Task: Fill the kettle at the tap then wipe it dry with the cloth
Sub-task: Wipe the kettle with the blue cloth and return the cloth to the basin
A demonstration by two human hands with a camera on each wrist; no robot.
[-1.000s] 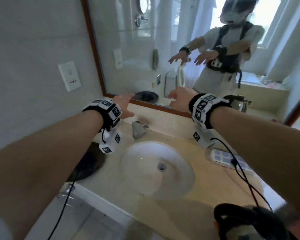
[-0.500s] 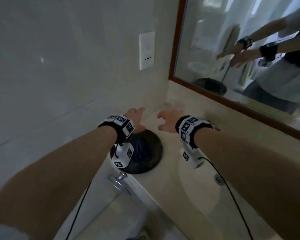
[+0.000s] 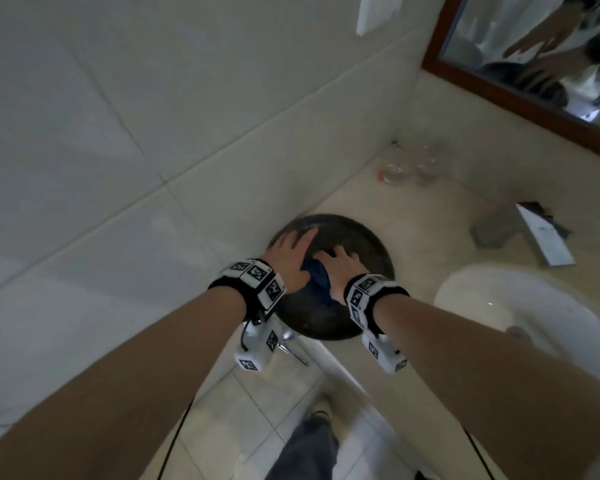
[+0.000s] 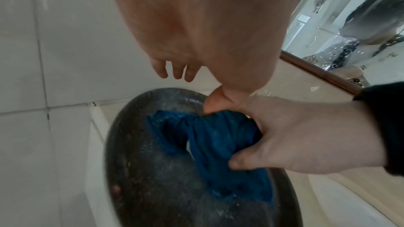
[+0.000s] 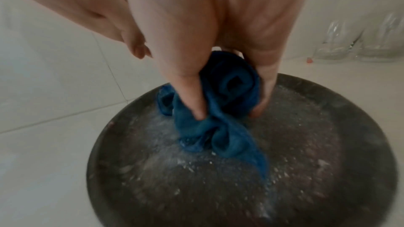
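Note:
A crumpled blue cloth [image 3: 317, 277] lies on a dark round tray [image 3: 357, 237] at the counter's left end, by the tiled wall. My right hand [image 3: 340, 268] grips the cloth, thumb and fingers pinching its folds [image 5: 229, 137] against the tray [image 5: 306, 161]. My left hand [image 3: 293, 249] hovers over the tray's far left with fingers straight. In the left wrist view its thumb touches the top of the cloth [image 4: 218, 144] next to the right hand [image 4: 295, 135]. The kettle is out of view. The tap [image 3: 520, 233] stands to the right, behind the white basin [image 3: 499, 299].
Clear drinking glasses [image 3: 409, 164] stand in the back corner of the counter beyond the tray. A framed mirror [image 3: 499, 84] runs along the back wall. The tiled side wall is close on the left. The counter's front edge lies just below my wrists, floor beneath.
My view swung left and down from the mirror and basin to the tray. Both hands came down onto the tray, and the right hand took hold of the blue cloth.

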